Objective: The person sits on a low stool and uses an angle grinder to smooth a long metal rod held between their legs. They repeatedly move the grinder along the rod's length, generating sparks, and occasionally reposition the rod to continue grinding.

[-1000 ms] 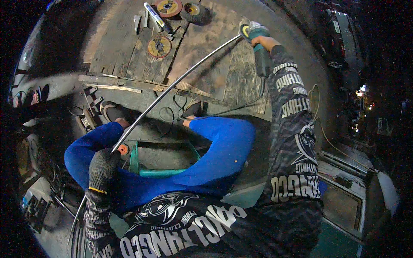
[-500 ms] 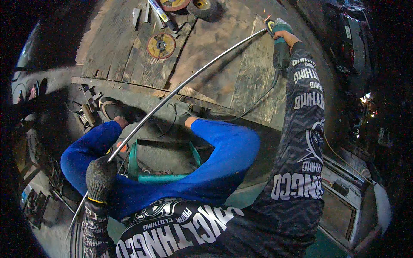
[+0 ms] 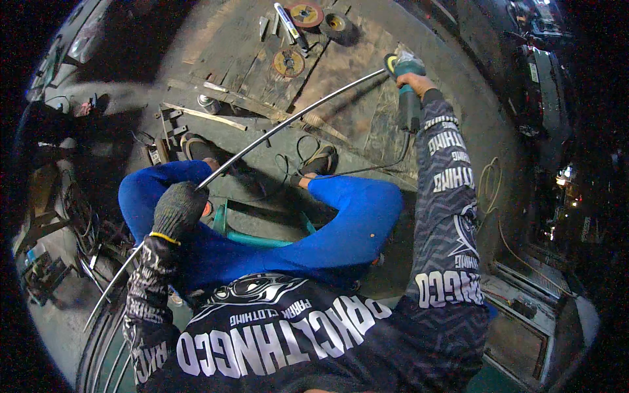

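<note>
Long curved metal rod [image 3: 288, 121] spans from lower left to upper right above the concrete floor [image 3: 216, 39], passing over the seated person's blue-clad knees. Left hand [image 3: 178, 209], in a dark knit glove, is closed around the rod's lower stretch. Right hand [image 3: 413, 82] grips a teal angle grinder [image 3: 407, 85], its head meeting the rod's upper end. Grinding discs [image 3: 289, 62] lie on the floor beyond.

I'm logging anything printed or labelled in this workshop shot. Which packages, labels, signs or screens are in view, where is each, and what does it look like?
No packages, signs or screens show.
Disc labels: two round grinding discs and on the floor at the top, orange-red faces with dark centres.
Printed lettering: white letters on the dark patterned sleeves, the right sleeve and the shirt front.
</note>
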